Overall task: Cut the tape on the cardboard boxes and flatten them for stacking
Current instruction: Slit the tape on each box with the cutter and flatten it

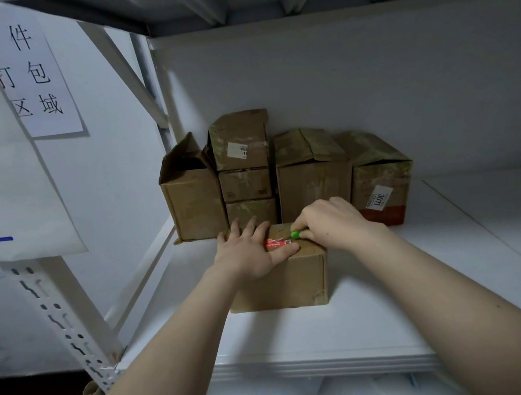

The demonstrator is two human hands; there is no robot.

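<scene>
Wall sign (22, 70) at far left reads 寄件 打包 区域; a second sheet (7, 180) below it carries blue strokes, not readable. Left hand (252, 250) lies flat, fingers spread apart, palm down on top of the front box (281, 276), holding nothing, just pressing on it. Box sits closed on the white shelf (348, 327), near the front edge, apart from the rest. Red label (277, 243) on its top, print too small to read, half under the left fingers. Right hand (336, 221) is closed around a green-tipped cutter (295, 234), tip at the box top right beside the red label; blade itself can't be made out. Behind, along the back wall: open-flap box (192, 198) at left, stack of three (245, 173) with a white label (237, 151) on the top one (text unreadable), taller box (313, 175), then a box (380, 180) with a white sticker (380, 198) reading "3011" and a red band low down.
</scene>
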